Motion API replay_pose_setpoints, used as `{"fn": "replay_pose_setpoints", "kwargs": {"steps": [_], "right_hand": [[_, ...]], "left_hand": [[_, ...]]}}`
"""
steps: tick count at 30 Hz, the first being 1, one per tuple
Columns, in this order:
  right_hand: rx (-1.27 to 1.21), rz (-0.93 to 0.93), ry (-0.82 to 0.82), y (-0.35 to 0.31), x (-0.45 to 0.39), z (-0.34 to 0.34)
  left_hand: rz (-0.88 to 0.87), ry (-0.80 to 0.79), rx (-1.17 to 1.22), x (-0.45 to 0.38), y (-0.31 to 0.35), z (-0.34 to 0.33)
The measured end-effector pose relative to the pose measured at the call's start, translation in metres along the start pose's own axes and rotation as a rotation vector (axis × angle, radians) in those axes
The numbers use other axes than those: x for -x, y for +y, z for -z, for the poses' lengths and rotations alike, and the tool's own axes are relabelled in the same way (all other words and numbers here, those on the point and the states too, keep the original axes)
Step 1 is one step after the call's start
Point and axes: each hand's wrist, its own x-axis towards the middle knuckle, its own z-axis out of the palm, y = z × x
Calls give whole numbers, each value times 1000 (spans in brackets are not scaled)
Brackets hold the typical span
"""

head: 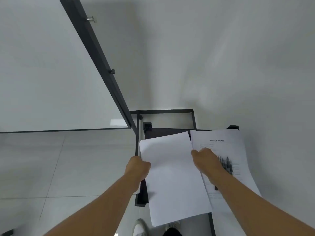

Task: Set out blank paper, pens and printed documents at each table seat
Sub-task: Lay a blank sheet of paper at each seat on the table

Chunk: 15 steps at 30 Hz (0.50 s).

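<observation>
Over the dark stand (154,132), I see the left hand (137,166) with fingers curled round the left edge of the blank paper (172,176) — the sheets held above the stand's top. The right hand (205,161) grips the paper's right edge, fingers clenched on it. Just right of the stand's centre lie the printed documents (221,142), a row of pens (225,163) resting on them — partly hidden behind the right hand.

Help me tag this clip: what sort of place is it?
Probably an office or meeting room: a large whiteboard in a dark frame, pale floor tiles, and blank paper and printed documents being handled at a small dark stand.
</observation>
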Motion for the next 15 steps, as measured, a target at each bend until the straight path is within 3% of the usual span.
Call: {"fn": "replay_pose_setpoints", "kwargs": {"steps": [7, 15], "right_hand": [[-59, -63, -64, -1, -8, -5], [-53, -70, -168, 5, -12, -24]], "left_hand": [[5, 92, -15, -1, 4, -3], [-43, 84, -52, 3, 6, -5]]}}
